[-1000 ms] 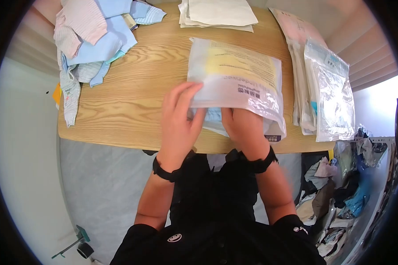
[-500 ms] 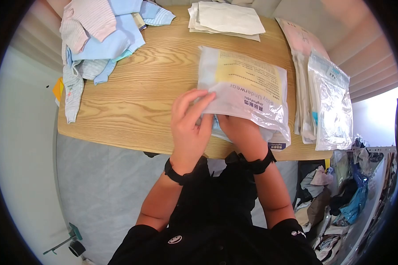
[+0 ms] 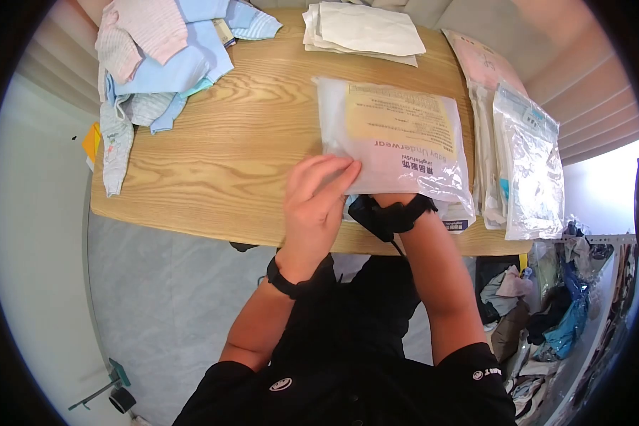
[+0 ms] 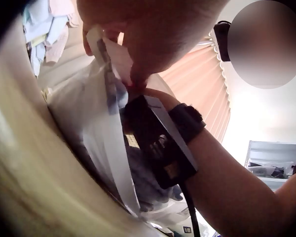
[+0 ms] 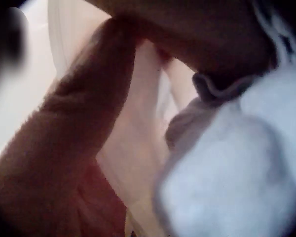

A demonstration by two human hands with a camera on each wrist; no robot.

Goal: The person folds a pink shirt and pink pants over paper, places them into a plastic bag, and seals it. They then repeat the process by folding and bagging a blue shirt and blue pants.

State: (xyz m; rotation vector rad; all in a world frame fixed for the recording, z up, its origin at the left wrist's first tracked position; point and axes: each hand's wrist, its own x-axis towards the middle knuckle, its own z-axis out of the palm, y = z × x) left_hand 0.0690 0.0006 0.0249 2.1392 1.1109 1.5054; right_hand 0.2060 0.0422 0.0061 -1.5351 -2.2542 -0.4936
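A translucent plastic bag with a yellow panel (image 3: 397,117) lies near the table's front edge, its opening toward the person. The left hand (image 3: 312,206) pinches the left part of its upper opening edge; in the left wrist view this hand (image 4: 153,34) is above the raised bag wall (image 4: 96,128). The right hand is inside the bag up to the wrist, hidden in the head view. Close up in the right wrist view, the right hand (image 5: 76,111) is beside pale, blurred cloth (image 5: 227,177); whether it grips the cloth is unclear.
Pastel baby clothes (image 3: 156,71) are heaped at the table's back left. White sheets (image 3: 366,28) lie at the back. Packaged garments in clear bags (image 3: 532,170) lie along the right edge. Bagged clothes (image 3: 575,305) fill a rack at the lower right.
The right hand has gone deeper into the bag, so its wristband now reaches the opening. The left hand keeps its pinch and has shifted slightly right. The view has also shifted.
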